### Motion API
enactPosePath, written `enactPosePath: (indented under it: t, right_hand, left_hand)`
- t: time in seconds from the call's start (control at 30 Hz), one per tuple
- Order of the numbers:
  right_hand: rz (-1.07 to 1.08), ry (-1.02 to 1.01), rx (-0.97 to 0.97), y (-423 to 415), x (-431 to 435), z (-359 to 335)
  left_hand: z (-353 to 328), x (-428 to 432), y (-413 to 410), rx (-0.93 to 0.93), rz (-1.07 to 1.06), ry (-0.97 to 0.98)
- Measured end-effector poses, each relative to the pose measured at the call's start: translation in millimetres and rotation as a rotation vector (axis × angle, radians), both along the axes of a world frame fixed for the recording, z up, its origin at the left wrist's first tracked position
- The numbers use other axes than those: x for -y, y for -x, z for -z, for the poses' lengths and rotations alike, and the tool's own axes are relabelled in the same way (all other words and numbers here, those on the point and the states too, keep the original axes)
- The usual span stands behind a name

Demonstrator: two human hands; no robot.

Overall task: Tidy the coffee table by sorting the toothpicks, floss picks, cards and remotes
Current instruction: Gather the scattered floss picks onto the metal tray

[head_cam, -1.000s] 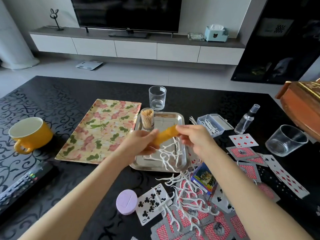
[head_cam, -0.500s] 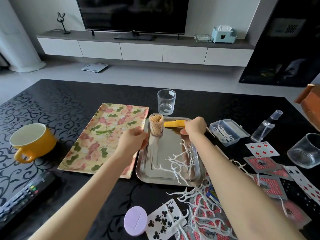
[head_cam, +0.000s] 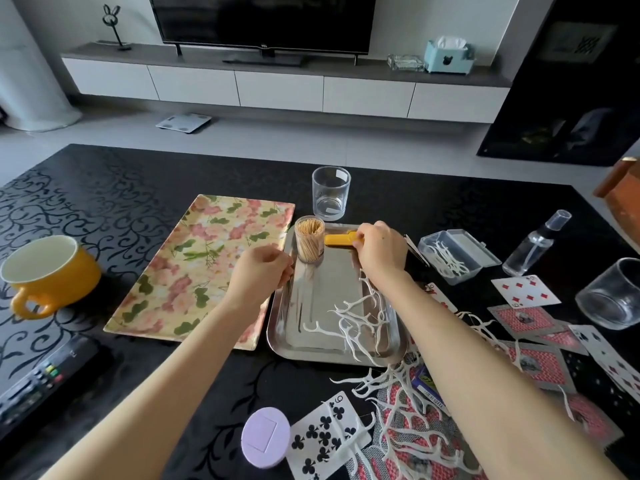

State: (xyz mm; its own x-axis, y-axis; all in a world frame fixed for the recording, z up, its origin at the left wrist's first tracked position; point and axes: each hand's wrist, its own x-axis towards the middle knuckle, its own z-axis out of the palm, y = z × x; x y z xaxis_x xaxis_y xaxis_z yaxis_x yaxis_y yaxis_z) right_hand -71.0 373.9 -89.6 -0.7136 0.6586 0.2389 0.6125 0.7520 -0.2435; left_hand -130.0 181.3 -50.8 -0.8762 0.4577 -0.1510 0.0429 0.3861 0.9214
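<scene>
Gently now: the right hand (head_cam: 379,251) pinches the flat yellow plastic oblong (head_cam: 337,239) at the far end of the shiny steel tray (head_cam: 311,341), just beside the clear jar of toothpicks (head_cam: 309,240). It should go down flat without nudging that jar. The left hand (head_cam: 261,271) sits curled at the tray's rim (gripping it or not, I cannot tell).

A single wide-angle view from the person's head looks forward and down across the black table (head_cam: 138,188). Both forearms reach in close from the bottom edge. A television (head_cam: 266,22) stands against the far wall.
</scene>
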Motion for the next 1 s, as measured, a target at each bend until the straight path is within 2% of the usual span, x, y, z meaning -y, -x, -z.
enactPosePath:
  t: [0.13, 0.2, 0.33, 0.43, 0.53, 0.63, 0.7, 0.8, 1.0]
  right_hand:
    - [0.008, 0.057, -0.040, -3, 5, -4]
    - [0.012, 0.112, -0.117, -17, 11, -10]
    - [0.047, 0.149, -0.198, -71, 19, -25]
    - [0.057, 0.157, -0.183, -113, 22, -33]
    - [0.023, 0.180, -0.119, -133, 27, -37]
    - [0.062, 0.175, -0.066, -138, 19, -37]
    - [0.160, 0.169, -0.034, -140, 2, -32]
    - [0.224, 0.200, -0.013, -139, -22, -25]
    - [-0.033, 0.216, 0.030, -107, -27, -24]
  left_hand:
    - [6, 4, 0, -0.193, 0.034, 0.156]
    - [9, 6, -5, -0.311, 0.074, 0.289]
    - [13, 5, -18, -0.415, 0.227, 0.593]
    - [14, -6, -30, -0.510, 0.301, 0.790]
    - [14, -17, -38, -0.591, 0.303, 0.912]
    - [11, -23, -40, -0.585, 0.342, 0.986]
    - [6, -25, -38, -0.531, 0.352, 0.954]
    - [-4, -26, -30, -0.486, 0.309, 0.783]
    - [-30, -39, -23, -0.391, 0.245, 0.423]
